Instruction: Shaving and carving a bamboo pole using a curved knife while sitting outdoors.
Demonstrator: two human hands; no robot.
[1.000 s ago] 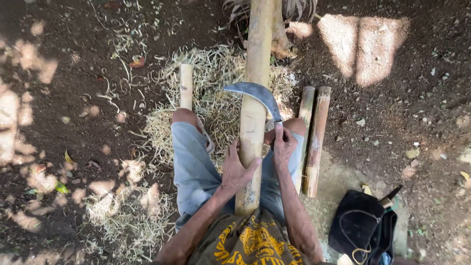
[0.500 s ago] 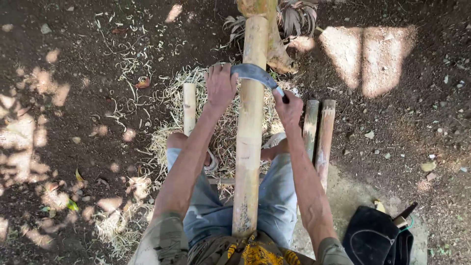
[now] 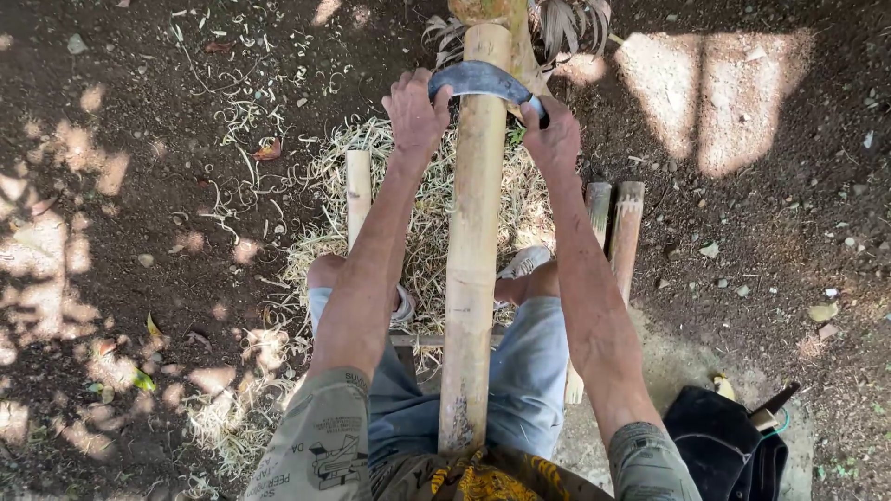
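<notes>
Near edge, lap: butt of the bamboo pole [image 3: 469, 306] rests against the person's waist, running away between the knees over grey shorts [image 3: 529, 371].
Right of the lap: black bag [image 3: 719, 445] on the dirt ground [image 3: 139, 186], apart from both arms.
Mid ground: pale shavings [image 3: 316, 250] piled under the pole; short bamboo piece [image 3: 357, 190] lying left of it, two split lengths [image 3: 617, 232] lying right.
Far end, left hand [image 3: 415, 111]: fingers clenched over the left tip of the curved blade [image 3: 483, 79].
Far end, right hand [image 3: 554, 139]: fingers clenched on the blade's right end, likely a handle, though it is hidden by the grip.
Blade position: lies crosswise on top of the pole, touching it.
Pole handling: looks stiff, hard, fairly heavy, smooth round skin that could slip or roll; best held braced at the butt.
Blade handling: rigid metal, sharp edge; hold only at both ends.
</notes>
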